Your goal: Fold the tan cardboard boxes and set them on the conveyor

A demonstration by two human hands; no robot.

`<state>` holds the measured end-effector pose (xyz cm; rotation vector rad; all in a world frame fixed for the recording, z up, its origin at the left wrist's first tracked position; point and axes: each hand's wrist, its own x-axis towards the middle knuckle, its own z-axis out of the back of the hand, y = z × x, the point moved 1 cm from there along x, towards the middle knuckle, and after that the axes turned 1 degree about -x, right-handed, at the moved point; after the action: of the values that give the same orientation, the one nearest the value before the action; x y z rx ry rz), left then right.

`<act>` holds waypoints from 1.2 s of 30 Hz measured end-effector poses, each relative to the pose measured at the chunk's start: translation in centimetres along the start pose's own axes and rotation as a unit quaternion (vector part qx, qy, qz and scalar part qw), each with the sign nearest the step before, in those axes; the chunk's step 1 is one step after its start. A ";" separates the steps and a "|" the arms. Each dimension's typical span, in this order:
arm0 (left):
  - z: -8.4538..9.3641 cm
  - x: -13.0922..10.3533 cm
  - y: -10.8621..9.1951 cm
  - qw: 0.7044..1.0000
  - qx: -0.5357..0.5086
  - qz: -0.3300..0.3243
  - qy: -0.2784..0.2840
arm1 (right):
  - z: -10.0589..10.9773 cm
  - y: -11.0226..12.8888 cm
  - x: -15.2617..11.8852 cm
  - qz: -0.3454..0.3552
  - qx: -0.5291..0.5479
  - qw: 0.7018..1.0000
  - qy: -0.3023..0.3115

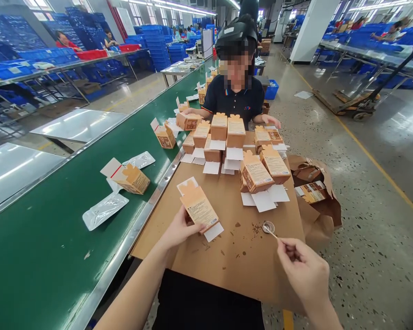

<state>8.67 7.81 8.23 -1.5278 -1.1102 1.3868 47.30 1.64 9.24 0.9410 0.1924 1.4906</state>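
Observation:
My left hand (182,230) grips an orange and brown carton (201,208) by its lower sides, tilted over the cardboard-covered table (227,275). White flaps stick out at both of the carton's ends. On the right, my right hand (301,263) pinches a thin stick (273,234), whose far tip rests in a small clear round dish (268,227). Dark specks and stains lie on the cardboard beside the dish. Beyond the held carton, several similar cartons (219,127) are stacked with white flaps hanging down.
A green conveyor (55,229) runs along the left, carrying open cartons (134,178) and silvery pouches (105,211). Across the table sits a person (239,103) with a hand on a carton. A brown paper bag (325,220) stands at the table's right edge.

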 end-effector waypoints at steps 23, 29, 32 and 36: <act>-0.8 0.8 2.1 0.995 0.061 -0.050 0.054 | -8.9 5.8 -3.8 0.106 0.127 0.984 0.066; -2.7 -2.3 3.0 0.966 0.214 -0.144 0.007 | -3.8 4.4 -5.4 0.025 0.146 0.987 0.060; -3.0 -2.8 3.2 0.954 0.251 -0.162 0.002 | -3.0 4.2 -6.0 0.002 0.154 0.986 0.060; -3.7 -2.3 4.1 0.948 0.263 -0.178 0.004 | -3.6 3.9 -6.5 -0.023 0.161 0.983 0.081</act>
<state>12.69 4.38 5.51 -0.8990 -0.8632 1.2845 41.15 -3.36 6.54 1.0624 0.5848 1.5211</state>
